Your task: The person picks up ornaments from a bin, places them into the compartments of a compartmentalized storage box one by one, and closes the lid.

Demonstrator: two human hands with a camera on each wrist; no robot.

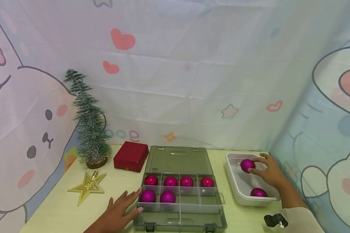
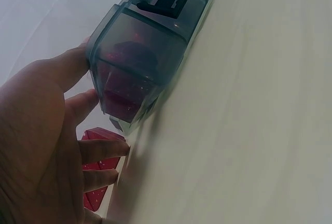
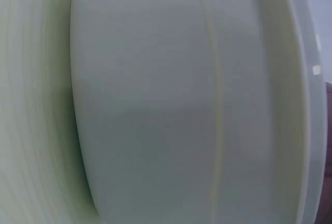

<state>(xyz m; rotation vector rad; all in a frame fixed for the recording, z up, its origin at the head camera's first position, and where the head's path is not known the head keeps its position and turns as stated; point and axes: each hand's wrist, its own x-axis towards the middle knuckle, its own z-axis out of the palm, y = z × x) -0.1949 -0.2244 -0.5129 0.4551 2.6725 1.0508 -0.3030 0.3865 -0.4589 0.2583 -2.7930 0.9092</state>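
My right hand pinches a glittery magenta bauble between thumb and fingers, over the white tub. A second glittery bauble lies inside the tub near its front. With fingers spread, my left hand touches the left side of a translucent grey-green compartment box, its lid folded back. Several shiny red-magenta baubles, such as this one, fill the box's back row. Two glittery baubles sit in the left compartments of the row before it. In the right wrist view the tub's outer wall fills most of the picture.
A small green tree on a wooden base stands back left, with a gold star lying before it. Behind the box's left side is a red box. A black plug-like object shows by my right sleeve. Printed cloth hangs around the table.
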